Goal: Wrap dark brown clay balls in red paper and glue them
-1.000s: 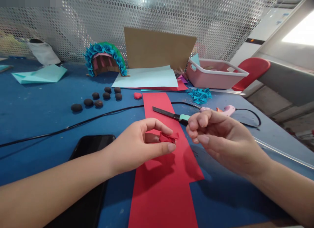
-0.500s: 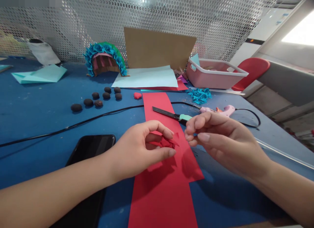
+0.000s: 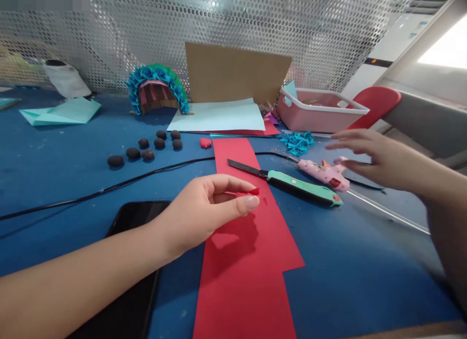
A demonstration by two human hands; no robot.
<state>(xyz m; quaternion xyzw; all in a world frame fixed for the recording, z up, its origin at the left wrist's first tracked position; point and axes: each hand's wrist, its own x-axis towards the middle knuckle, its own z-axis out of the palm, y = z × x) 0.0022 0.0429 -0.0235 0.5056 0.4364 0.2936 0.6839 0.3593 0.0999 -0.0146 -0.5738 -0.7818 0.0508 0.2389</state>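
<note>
"Pinching what, with the left hand [image 3: 206, 207]?"

"Gripping a small piece of red paper [image 3: 254, 191], clamped between thumb and fingertips; cannot tell its full shape, mostly hidden by those fingers; held above a long red strip [image 3: 248, 290], lying on the blue table [image 3: 91, 198]."

"And doing what with the right hand [image 3: 386, 156]?"

"Hovering close to the handle of a pink glue gun [image 3: 323, 174], with thumb and fingers spread apart; cannot tell whether brushing it."

"Seeing anything between the two?"

"Finding a green-and-black cutter [image 3: 304, 188]; lying slantwise, with blade across the strip and handle end near the glue gun; also spotting a clear rod [image 3: 386, 211], slanting from the gun toward the right arm."

"Looking left, then?"

"Noticing a black phone [image 3: 136, 215], partly covered by the left forearm; past that, a black cable [image 3: 171, 167], passing beneath the strip; beyond it, eight dark rounded lumps [image 3: 159, 143], grouped loosely; then a little red lump [image 3: 205, 143], just beside the strip's far end."

"And farther back?"

"Making out a pink basket [image 3: 321, 116] at right, with crumpled blue paper [image 3: 298, 143] in front; at centre, a pale blue sheet [image 3: 219, 116] before upright cardboard [image 3: 237, 71]; left of that, an arch [image 3: 136, 88], trimmed in blue."
</note>
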